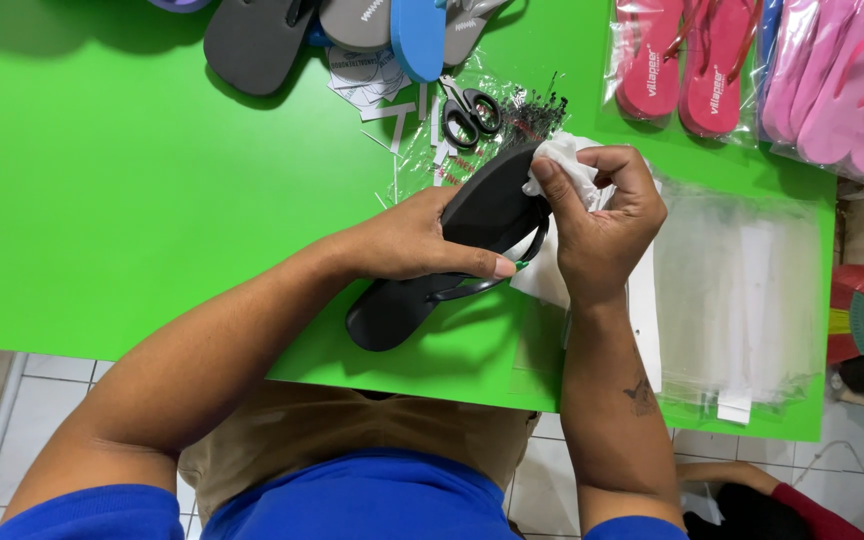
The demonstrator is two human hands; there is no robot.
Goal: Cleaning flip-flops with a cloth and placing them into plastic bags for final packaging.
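My left hand [422,240] grips black flip-flop [452,250], lifted just above bright green table [132,180]. My right hand [602,215] pinches white cloth [564,160] against sandal's front end. Scissors [470,112] beyond on clear plastic; clear bags [742,290] stacked right; pink flip-flops [682,60] bagged at far edge. Tiled floor [42,385] below.

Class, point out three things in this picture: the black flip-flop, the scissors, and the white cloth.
black flip-flop [407,305]: head view, on the heel end of the sole.
scissors [472,112]: head view, on the black handle loops.
white cloth [564,160]: head view, on the crumpled part above the fingers.
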